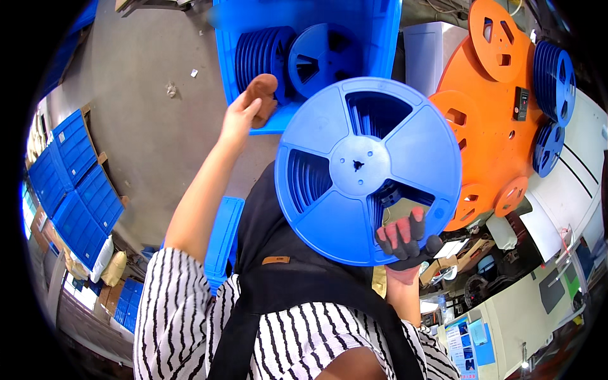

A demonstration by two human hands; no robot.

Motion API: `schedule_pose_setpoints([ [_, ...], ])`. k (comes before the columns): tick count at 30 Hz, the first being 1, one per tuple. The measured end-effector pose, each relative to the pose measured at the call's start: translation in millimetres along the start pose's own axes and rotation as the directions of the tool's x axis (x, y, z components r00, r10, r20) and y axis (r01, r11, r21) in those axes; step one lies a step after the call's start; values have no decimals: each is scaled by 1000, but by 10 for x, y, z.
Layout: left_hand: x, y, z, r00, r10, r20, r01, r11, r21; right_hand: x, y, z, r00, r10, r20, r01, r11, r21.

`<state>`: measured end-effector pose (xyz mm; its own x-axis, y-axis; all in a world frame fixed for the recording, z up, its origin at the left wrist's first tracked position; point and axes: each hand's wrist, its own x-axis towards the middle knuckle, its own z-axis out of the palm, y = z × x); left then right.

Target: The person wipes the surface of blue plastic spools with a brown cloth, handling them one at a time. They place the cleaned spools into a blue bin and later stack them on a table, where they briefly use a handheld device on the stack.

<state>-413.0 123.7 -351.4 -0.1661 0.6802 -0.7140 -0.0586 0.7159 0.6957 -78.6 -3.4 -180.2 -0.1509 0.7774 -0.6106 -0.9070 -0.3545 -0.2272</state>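
A stack of blue plastic reels [361,166] is held in front of my body, the top one facing up with its round hub and cut-out windows. My right hand [402,244], in a dark and red fingered glove, grips the stack's lower right rim, its fingers curled at a window. My left hand [240,115] is raised by the front edge of a blue bin [386,44]. It is closed on a brown piece of fabric [263,95], whose exact kind I cannot make out. More blue reels [261,60] stand and lean inside the bin.
At the right stands a large orange disc [487,139] carrying orange reels [497,38] and blue reels [557,82]. Folded blue crates [76,183] are at the far left. A blue container [225,237] stands beside my left side. Bits of litter [171,88] lie on the grey floor.
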Motion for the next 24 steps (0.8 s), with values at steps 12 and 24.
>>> schedule_pose_setpoints([
  [12, -1627, 882, 1069, 408, 494, 768, -880, 436, 187, 209, 127, 122, 988, 136, 67, -149, 953, 263],
  [24, -1108, 544, 469, 722, 291, 628, -628, 657, 417, 113, 167, -196, 955, 93, 282, -140, 978, 154],
])
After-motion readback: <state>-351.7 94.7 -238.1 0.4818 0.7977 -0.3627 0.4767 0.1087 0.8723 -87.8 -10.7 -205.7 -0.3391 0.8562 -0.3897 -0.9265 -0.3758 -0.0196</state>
